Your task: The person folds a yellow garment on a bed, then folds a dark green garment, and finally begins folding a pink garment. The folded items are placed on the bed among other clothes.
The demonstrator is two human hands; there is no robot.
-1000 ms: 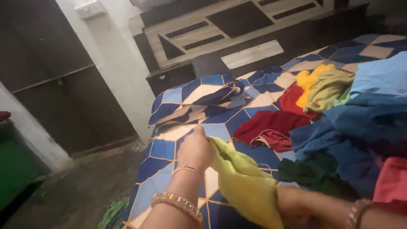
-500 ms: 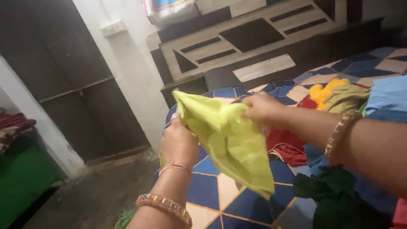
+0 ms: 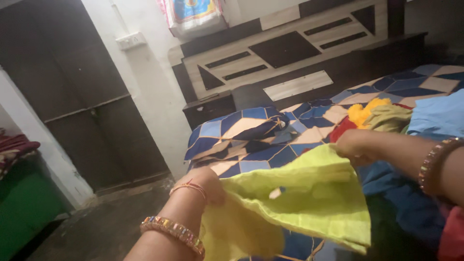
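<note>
Closest to me, my left hand (image 3: 203,186) is closed on the near edge of the lime-green cloth (image 3: 299,198), the fingers hidden under the fabric, with a thin red thread and a beaded bangle (image 3: 174,233) on that wrist. My right hand (image 3: 355,145) pinches the far upper corner of the same cloth, fingers curled shut on it, a second beaded bangle (image 3: 435,164) further up that arm. The cloth hangs stretched between the two hands above the bed, fairly flat on top, with a loose lower part sagging down toward the bottom of the view. I judge the step in hand to be spreading the piece open by its edge. The next move, as I read it, calls for both grips to hold firm while the sagging part is brought level, so that the fabric lies even and does not bunch. Under it is the bedsheet (image 3: 309,125) with blue, navy and cream geometric patches, and a pillow (image 3: 237,130) in the same pattern lies just beyond my left hand. To the right is a heap of clothes (image 3: 386,118): yellow, olive, red and blue pieces touching one another. Furthest off stand the panelled headboard (image 3: 290,48), a dark door (image 3: 82,92) and a white wall (image 3: 150,82).
</note>
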